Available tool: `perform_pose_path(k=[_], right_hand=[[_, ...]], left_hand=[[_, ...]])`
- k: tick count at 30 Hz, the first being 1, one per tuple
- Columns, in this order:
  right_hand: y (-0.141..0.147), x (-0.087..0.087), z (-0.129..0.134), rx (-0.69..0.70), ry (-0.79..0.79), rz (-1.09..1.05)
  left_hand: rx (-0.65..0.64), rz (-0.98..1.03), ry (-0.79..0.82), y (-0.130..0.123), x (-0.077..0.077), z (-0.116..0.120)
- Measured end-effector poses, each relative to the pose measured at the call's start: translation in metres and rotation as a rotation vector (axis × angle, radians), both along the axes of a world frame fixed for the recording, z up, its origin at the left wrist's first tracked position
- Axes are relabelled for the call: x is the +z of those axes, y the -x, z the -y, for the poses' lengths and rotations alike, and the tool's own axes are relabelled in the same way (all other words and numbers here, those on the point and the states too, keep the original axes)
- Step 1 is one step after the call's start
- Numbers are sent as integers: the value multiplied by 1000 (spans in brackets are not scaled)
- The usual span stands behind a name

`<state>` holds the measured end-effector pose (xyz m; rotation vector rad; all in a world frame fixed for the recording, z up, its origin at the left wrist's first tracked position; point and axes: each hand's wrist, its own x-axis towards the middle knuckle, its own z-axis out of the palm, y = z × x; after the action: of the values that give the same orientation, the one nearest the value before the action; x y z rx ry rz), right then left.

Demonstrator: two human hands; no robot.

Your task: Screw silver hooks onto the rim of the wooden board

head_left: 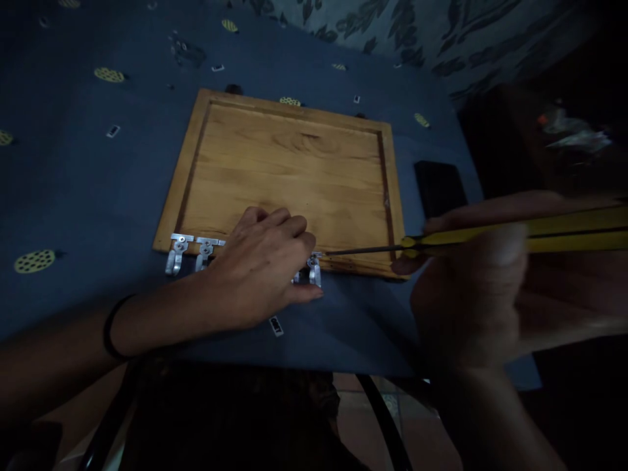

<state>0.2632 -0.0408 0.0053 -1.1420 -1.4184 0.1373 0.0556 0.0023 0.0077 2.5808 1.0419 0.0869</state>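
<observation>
A shallow wooden panel (289, 176) with a raised frame lies on the blue tablecloth. Along its near edge sit several silver metal hooks (205, 252), each with a small plate and screws. My left hand (267, 261) rests over this edge with fingers bent and the thumb beside the rightmost metal hook (314, 268), closed around it; the fingertips are hidden. From the right, my right hand (481, 288) grips the yellow handle of a screwdriver (373, 249). Its thin shaft points left, and the tip reaches the plate of that rightmost hook.
A dark flat object (440, 186) lies right of the panel. The blue tablecloth (73, 183) carries yellow patterned ovals and small labels. A blurred metallic item (186, 49) lies at the back left. A dark surface with a clear plastic-like item (579, 137) stands at the right.
</observation>
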Motion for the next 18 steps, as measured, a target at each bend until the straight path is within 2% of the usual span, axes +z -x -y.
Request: perform_pose_path(k=[4, 9, 18], right_hand=[[4, -5, -7, 69, -140, 107], [8, -4, -5, 120, -14, 50], [9, -3, -5, 112, -26, 76]], left_hand=[[-3, 3, -7, 0, 0, 0], [3, 8, -18, -1, 1, 0], [-1, 31, -51, 0, 0, 1]])
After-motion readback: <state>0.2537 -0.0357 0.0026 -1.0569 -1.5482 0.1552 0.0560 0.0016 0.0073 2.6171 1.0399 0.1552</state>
